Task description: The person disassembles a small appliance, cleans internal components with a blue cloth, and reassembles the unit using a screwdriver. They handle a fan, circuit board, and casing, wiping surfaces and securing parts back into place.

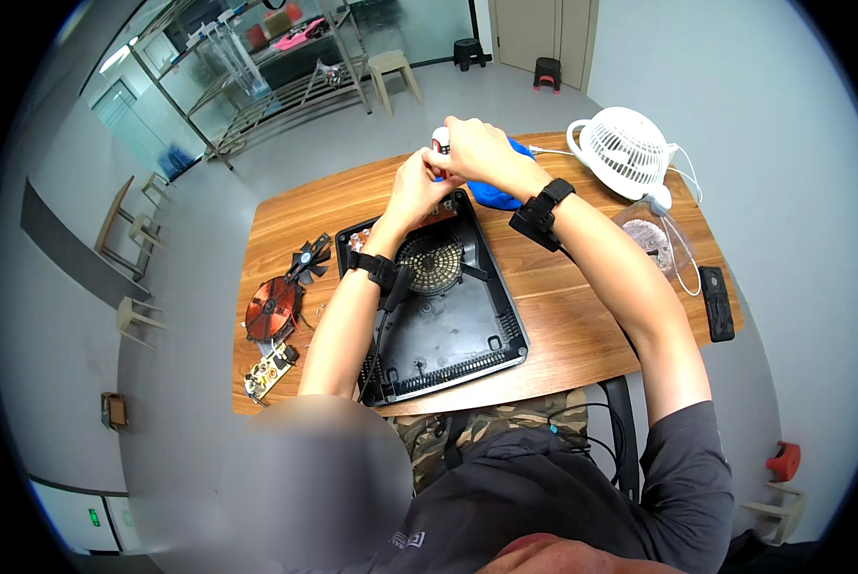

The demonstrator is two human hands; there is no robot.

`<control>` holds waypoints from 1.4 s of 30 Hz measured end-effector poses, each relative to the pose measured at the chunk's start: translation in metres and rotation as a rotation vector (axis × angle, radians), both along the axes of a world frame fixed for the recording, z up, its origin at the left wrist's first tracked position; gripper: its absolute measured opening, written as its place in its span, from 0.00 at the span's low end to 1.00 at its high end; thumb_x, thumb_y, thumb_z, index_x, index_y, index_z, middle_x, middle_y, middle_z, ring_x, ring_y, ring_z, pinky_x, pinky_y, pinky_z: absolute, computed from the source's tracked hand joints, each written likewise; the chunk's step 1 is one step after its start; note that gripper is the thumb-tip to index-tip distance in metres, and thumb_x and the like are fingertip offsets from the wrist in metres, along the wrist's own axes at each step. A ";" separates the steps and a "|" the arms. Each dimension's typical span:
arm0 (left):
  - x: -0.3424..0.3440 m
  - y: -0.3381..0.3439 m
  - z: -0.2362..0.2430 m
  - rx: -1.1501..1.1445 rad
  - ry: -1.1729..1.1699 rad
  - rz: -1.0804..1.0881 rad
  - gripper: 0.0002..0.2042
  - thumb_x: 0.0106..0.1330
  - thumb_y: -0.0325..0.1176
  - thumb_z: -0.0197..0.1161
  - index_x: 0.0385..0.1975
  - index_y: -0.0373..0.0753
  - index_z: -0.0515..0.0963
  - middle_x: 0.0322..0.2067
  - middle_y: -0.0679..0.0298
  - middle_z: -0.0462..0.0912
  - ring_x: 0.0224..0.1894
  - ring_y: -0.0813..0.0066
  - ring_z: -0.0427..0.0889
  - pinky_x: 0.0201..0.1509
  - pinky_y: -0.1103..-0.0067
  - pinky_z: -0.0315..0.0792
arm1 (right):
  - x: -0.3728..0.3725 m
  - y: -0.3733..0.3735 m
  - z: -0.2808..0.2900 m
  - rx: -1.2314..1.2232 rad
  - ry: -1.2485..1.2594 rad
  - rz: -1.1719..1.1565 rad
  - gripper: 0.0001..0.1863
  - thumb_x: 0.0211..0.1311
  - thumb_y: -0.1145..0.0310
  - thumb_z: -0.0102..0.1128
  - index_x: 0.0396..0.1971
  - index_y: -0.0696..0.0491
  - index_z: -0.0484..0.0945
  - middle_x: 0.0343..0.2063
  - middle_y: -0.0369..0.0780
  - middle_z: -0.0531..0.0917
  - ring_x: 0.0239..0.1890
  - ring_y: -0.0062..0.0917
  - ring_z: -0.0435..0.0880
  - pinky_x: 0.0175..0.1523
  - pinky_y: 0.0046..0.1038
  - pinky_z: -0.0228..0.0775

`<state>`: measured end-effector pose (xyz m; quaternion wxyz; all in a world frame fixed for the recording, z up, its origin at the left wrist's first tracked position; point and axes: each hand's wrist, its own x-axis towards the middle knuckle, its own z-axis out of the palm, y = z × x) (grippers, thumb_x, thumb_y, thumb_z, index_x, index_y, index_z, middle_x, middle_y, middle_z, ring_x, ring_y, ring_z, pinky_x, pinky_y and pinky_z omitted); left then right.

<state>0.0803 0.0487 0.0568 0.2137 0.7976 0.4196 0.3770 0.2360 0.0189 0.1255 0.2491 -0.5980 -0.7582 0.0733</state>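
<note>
The left hand and right hand are gripping a red-white piece at the far end of the casing, the left sitting nearer, while the casing is stretching back toward the person along its long axis

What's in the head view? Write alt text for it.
A left hand and right hand meet at a red-and-white object near the far end of an open black casing on a wooden table; copper coil and black fan lie left.
</note>
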 end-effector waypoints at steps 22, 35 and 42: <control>-0.011 0.025 -0.032 -0.071 -0.085 -0.131 0.14 0.60 0.33 0.69 0.41 0.31 0.79 0.30 0.59 0.83 0.31 0.72 0.81 0.38 0.74 0.75 | -0.001 0.013 -0.042 0.296 0.109 -0.021 0.28 0.58 0.50 0.64 0.40 0.63 0.73 0.36 0.56 0.84 0.40 0.56 0.84 0.45 0.48 0.78; -0.008 0.006 -0.012 0.005 0.015 -0.053 0.17 0.62 0.38 0.73 0.40 0.30 0.79 0.30 0.63 0.84 0.31 0.80 0.77 0.37 0.77 0.73 | 0.000 0.008 -0.032 0.234 0.107 -0.026 0.28 0.58 0.48 0.66 0.39 0.62 0.79 0.31 0.54 0.86 0.36 0.50 0.87 0.42 0.44 0.81; -0.008 -0.001 -0.005 -0.057 0.041 -0.066 0.18 0.62 0.39 0.72 0.42 0.30 0.79 0.32 0.63 0.84 0.31 0.78 0.78 0.37 0.76 0.74 | 0.002 0.006 -0.029 0.246 0.102 -0.030 0.27 0.59 0.49 0.66 0.40 0.62 0.79 0.30 0.54 0.86 0.36 0.49 0.87 0.42 0.44 0.80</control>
